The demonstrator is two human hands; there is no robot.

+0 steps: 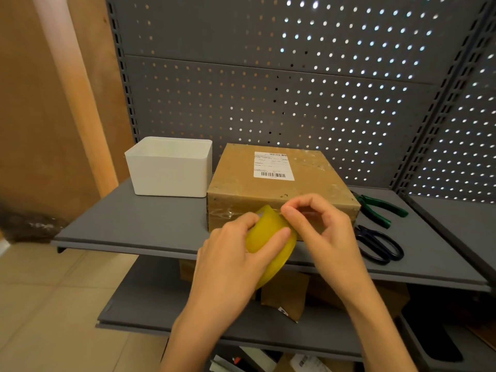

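A yellow roll of tape (271,232) is held in front of a brown cardboard box (268,191) that sits on the grey shelf (134,224). My left hand (236,256) grips the roll from the left, thumb across its face. My right hand (319,226) pinches at the roll's upper edge with thumb and forefinger, its other fingers curled; a bit of clear tape seems to lie between them. The box carries a white shipping label (272,165) on top and clear tape over its seams.
A white open bin (169,170) stands left of the box. Green-handled pliers (381,208) and black scissors (378,244) lie on the shelf to the right. A grey pegboard (268,76) backs the shelf. Lower shelves hold cardboard and packets.
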